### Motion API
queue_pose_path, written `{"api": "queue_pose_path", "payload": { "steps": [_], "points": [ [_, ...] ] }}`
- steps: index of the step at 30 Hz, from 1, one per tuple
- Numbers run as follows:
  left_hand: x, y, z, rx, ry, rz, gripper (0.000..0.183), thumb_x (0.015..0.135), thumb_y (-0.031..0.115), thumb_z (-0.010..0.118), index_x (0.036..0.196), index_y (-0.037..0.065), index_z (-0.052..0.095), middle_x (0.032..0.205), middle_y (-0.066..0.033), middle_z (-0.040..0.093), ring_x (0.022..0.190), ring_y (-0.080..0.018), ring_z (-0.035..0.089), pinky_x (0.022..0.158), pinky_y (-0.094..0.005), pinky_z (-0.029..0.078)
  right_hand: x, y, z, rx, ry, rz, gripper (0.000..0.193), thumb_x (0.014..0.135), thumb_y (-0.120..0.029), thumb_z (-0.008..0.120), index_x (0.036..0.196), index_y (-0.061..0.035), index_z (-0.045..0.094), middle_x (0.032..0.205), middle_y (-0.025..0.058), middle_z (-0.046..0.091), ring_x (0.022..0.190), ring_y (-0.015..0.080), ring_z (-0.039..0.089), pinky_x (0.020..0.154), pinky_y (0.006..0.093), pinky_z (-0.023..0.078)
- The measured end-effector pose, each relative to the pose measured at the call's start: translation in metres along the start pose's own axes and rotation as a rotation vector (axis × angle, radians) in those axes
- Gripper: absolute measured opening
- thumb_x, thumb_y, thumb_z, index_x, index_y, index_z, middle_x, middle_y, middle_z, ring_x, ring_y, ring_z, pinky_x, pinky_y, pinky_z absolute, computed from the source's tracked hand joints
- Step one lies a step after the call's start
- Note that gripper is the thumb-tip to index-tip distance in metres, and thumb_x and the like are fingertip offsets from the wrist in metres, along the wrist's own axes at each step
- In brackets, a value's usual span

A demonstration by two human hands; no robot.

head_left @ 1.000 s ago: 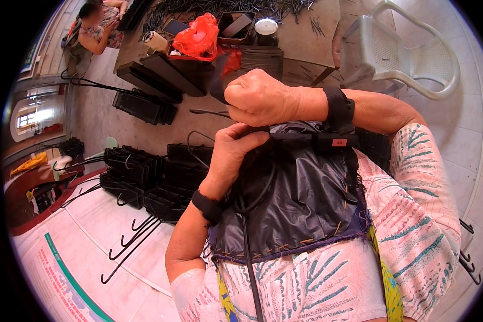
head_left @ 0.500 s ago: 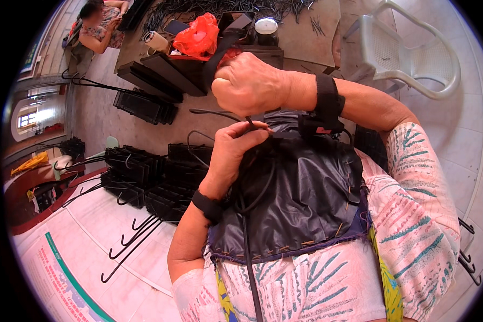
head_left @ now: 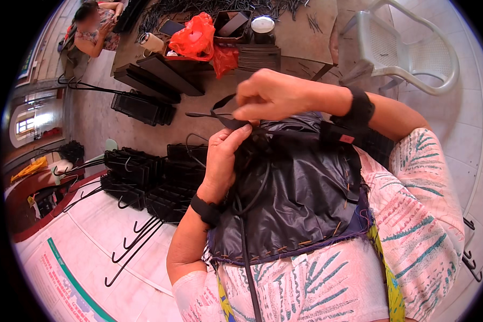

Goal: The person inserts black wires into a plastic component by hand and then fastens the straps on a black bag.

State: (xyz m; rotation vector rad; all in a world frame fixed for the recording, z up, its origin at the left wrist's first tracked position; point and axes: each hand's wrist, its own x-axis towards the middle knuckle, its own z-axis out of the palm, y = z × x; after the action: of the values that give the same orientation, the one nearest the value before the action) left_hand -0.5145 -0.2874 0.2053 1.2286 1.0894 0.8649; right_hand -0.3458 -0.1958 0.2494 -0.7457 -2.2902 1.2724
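Note:
Over my lap, a thin black strip (head_left: 232, 123) is pinched between the thumb and fingers of my left hand (head_left: 221, 155). My right hand (head_left: 271, 96) is curled just above and to the right, closed on the same strip, which loops out to the left between the hands. Its fingertips are partly hidden and slightly blurred. A shiny black cloth (head_left: 300, 204) with rough stitched edges covers my lap. On it lies a long black rod (head_left: 246, 241), running down toward me, with a curved black cord-like piece near its upper end.
Several black racks with hooked rods (head_left: 131, 166) stand on the floor to the left. Ahead is a table (head_left: 306, 45) with loose black strips, a red plastic bag (head_left: 194, 37) and a white-lidded jar (head_left: 263, 27). A pale plastic chair (head_left: 408, 53) stands right; another person (head_left: 94, 32) sits far left.
My right hand has come down and to the right, nearer my left hand. The strip, earlier pulled up taut by the right hand, now hangs in a loose loop.

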Motion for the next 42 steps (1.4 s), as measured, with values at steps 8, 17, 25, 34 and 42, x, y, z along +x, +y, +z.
{"api": "queue_pose_path", "payload": {
  "steps": [8,17,25,34,42],
  "points": [
    [0.008,0.014,0.003,-0.529,0.005,-0.363,0.021,0.078,0.009,0.059,0.096,-0.002,0.059,0.087,-0.0017,0.06,0.076,-0.0062,0.054,0.072,-0.0186,0.041,-0.034,0.032,0.007,0.187,-0.247,0.043,0.023,0.071,-0.012,0.063,0.088,0.0029,0.058,0.064,0.012,0.058,0.057,0.0175,0.054,0.054,0.0291,0.042],
    [0.005,0.023,0.004,-0.427,-0.05,-0.385,0.023,0.075,0.005,0.061,0.097,-0.002,0.058,0.087,-0.0002,0.059,0.076,-0.0052,0.052,0.07,-0.0178,0.041,-0.024,0.002,-0.008,0.418,-0.34,0.449,0.016,0.076,-0.004,0.054,0.089,0.005,0.058,0.064,0.0073,0.059,0.055,0.012,0.057,0.052,0.0241,0.047],
    [0.003,0.026,0.001,-0.436,-0.047,-0.366,0.023,0.075,0.004,0.061,0.097,-0.002,0.058,0.087,-0.0002,0.058,0.076,-0.0052,0.052,0.07,-0.0177,0.041,-0.018,0.004,-0.008,0.407,-0.411,0.408,0.017,0.077,-0.005,0.055,0.089,0.0053,0.057,0.064,0.0064,0.057,0.056,0.0118,0.057,0.052,0.0244,0.047],
    [0.005,0.008,-0.005,-0.321,-0.077,-0.296,0.027,0.074,0.005,0.062,0.1,-0.002,0.057,0.089,-0.0007,0.059,0.078,-0.0064,0.053,0.073,-0.0192,0.041,-0.027,0.025,-0.001,0.325,-0.363,0.097,0.023,0.075,-0.009,0.059,0.094,0.0041,0.056,0.071,0.0071,0.058,0.063,0.0109,0.056,0.058,0.0245,0.046],
    [0.006,0.013,-0.01,-0.62,0.048,-0.377,0.037,0.071,0.001,0.059,0.108,-0.003,0.053,0.094,-0.0067,0.059,0.081,-0.0116,0.056,0.074,-0.0213,0.043,-0.029,0.013,0.008,0.549,-0.146,0.162,0.036,0.069,-0.013,0.066,0.096,0.0053,0.051,0.075,0.0069,0.058,0.071,0.0117,0.054,0.06,0.0237,0.044]
  ]
}}
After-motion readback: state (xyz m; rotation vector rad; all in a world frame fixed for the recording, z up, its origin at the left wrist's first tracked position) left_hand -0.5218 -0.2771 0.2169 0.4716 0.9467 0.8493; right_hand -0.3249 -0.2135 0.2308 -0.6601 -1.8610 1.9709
